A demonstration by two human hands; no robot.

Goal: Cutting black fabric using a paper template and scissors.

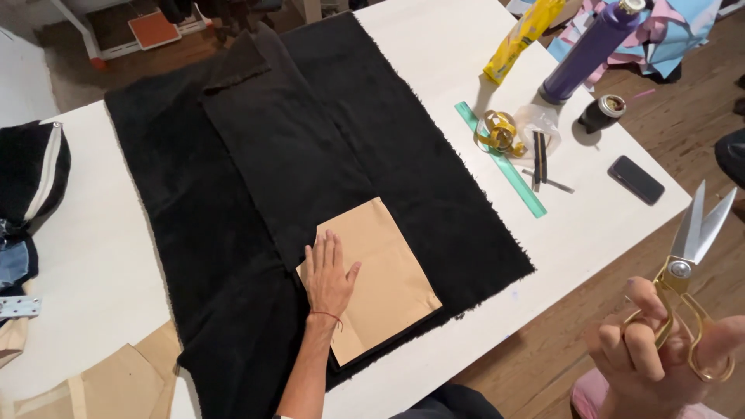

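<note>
— Black pile fabric (233, 194) is lying spread over the white table (93, 271), and I'm seeing a tan paper pattern piece (388, 279) sitting on it toward six o'clock. What is the left hand doing?

— I'm watching my left hand (329, 276) pressing flat on the pattern's nine o'clock edge, fingers spread, gripping nothing. I judge it is pinning the paper so it is not sliding on the nap.

— And the right?

— My right hand (652, 361) is hovering off the table at four o'clock, over the wooden floor, with fingers clenched through the gold loops of the fabric shears (687, 268). Their blades are standing parted and pointing up and away, probably to keep the tips clear of cloth and arm.

— Anything else lying nearby?

— At one o'clock I'm seeing a green ruler (500, 159), a coiled yellow tape measure (498, 130), a purple bottle (590, 50) and a dark phone (635, 179), all well apart from the pattern, lying beyond the cloth's edge.
</note>
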